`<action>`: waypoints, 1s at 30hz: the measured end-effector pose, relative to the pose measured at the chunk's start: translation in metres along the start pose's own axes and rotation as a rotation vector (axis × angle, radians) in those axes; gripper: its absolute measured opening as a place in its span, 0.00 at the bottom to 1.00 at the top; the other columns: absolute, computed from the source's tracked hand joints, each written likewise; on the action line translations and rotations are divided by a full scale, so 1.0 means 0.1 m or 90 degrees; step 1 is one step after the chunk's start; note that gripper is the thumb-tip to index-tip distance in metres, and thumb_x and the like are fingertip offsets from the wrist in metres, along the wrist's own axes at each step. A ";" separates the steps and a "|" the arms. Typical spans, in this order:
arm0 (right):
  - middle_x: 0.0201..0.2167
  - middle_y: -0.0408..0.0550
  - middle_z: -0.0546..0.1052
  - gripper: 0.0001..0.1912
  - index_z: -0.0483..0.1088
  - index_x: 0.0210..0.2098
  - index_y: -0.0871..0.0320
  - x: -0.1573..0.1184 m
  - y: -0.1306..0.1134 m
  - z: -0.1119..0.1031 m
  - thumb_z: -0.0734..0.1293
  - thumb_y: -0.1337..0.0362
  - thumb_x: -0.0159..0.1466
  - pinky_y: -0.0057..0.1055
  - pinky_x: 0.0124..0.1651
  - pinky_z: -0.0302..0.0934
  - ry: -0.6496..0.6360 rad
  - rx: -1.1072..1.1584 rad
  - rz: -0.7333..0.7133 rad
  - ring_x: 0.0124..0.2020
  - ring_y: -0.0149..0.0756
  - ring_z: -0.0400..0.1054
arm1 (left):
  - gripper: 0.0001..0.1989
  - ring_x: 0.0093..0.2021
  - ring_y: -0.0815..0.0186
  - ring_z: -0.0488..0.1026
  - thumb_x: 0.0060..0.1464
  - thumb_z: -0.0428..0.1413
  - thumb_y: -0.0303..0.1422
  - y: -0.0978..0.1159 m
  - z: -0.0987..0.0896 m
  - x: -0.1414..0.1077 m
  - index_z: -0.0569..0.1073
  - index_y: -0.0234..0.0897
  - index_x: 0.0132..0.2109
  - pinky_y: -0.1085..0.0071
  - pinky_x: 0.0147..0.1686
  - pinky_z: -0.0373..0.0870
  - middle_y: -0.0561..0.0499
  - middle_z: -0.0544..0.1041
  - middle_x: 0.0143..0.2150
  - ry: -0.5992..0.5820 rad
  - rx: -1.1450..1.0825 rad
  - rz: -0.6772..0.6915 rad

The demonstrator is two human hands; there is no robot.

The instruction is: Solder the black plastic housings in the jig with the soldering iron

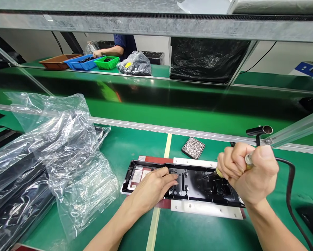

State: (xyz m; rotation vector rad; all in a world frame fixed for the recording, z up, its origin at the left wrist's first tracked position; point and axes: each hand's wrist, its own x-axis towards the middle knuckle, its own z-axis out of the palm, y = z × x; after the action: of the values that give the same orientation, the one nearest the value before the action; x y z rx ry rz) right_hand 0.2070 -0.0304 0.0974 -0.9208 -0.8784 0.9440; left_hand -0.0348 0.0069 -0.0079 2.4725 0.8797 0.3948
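Note:
A long black plastic housing [198, 170], open side up and with screw posts and ribs inside, lies across the fixture. My left hand [156, 183] rests on its left half, fingers stretched out over the inside and the thumb mostly hidden. In my right fist [247, 170] is a corded tool that looks like a soldering iron [219, 172], with a yellowish handle. Its thin tip slants down to the left into the right half of the housing. Under the housing, the fixture has a dark red board [163, 203] and white screwed-down strips [206, 209].
Plastic bags [77, 167] with dark parts crowd the left side. Behind the housing lies a square tray of speckled granules [193, 147]. A metal tube holder [259, 130] and black cable [289, 188] are at right. Across the divider, a person's hand [98, 53] reaches over a blue bin [81, 62].

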 end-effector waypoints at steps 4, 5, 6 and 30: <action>0.11 0.37 0.51 0.31 0.57 0.15 0.56 0.00 0.00 0.02 0.71 0.44 0.61 0.26 0.14 0.42 0.017 0.000 0.012 0.13 0.25 0.44 | 0.18 0.37 0.61 0.80 0.74 0.49 0.38 -0.01 0.00 0.00 0.79 0.40 0.60 0.64 0.37 0.79 0.48 0.76 0.40 -0.003 -0.003 -0.006; 0.11 0.37 0.51 0.31 0.57 0.15 0.56 0.00 0.00 0.02 0.72 0.44 0.61 0.26 0.14 0.42 0.020 0.001 0.014 0.13 0.25 0.43 | 0.18 0.37 0.61 0.80 0.74 0.49 0.37 -0.01 0.00 0.00 0.79 0.39 0.60 0.64 0.37 0.79 0.48 0.76 0.40 -0.003 -0.003 -0.006; 0.11 0.37 0.51 0.31 0.57 0.14 0.56 0.00 0.00 0.02 0.72 0.44 0.61 0.26 0.14 0.42 0.022 0.003 0.015 0.13 0.25 0.43 | 0.18 0.37 0.61 0.80 0.74 0.49 0.37 0.00 0.00 0.00 0.79 0.39 0.60 0.64 0.38 0.79 0.48 0.76 0.40 -0.002 -0.002 -0.005; 0.12 0.38 0.51 0.31 0.58 0.16 0.55 -0.01 -0.01 0.00 0.69 0.44 0.65 0.26 0.15 0.43 -0.023 -0.004 0.003 0.14 0.26 0.43 | 0.17 0.37 0.62 0.79 0.73 0.51 0.36 0.01 -0.01 0.01 0.79 0.40 0.59 0.66 0.38 0.77 0.48 0.76 0.40 -0.008 -0.022 -0.012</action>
State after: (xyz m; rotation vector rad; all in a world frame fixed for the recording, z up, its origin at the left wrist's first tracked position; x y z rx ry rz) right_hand 0.2071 -0.0320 0.0974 -0.9138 -0.9114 0.9647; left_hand -0.0338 0.0074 -0.0068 2.4317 0.8827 0.3839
